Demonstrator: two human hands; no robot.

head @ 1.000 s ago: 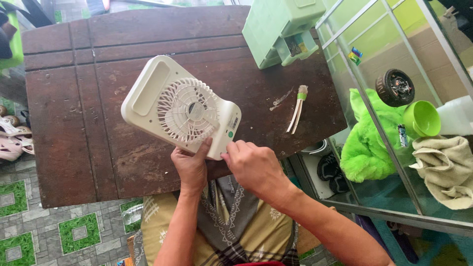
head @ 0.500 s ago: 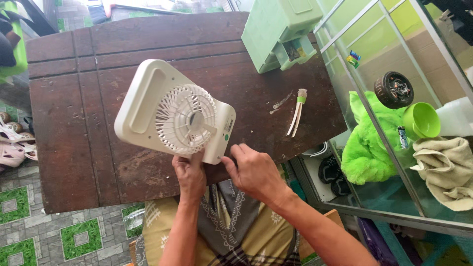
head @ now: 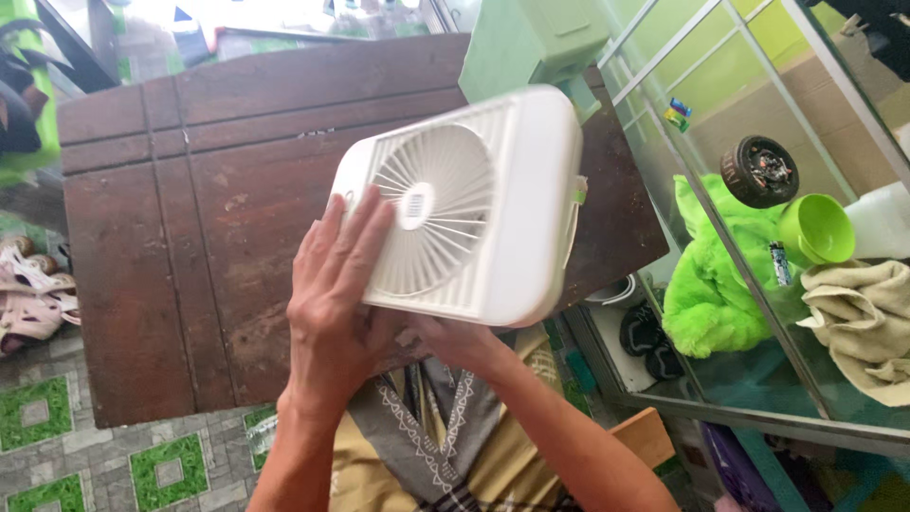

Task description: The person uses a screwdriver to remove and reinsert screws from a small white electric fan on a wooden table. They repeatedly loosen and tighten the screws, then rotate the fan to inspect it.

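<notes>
Left hand (head: 336, 303) flat, open on fan (head: 464, 209) grille; right hand (head: 455, 341) grips underneath. Support both sides, tilt slowly.

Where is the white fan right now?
In the head view the white fan is centre frame, lifted above the brown wooden table, with the left hand flat on its grille side and the right hand under its lower edge.
</notes>
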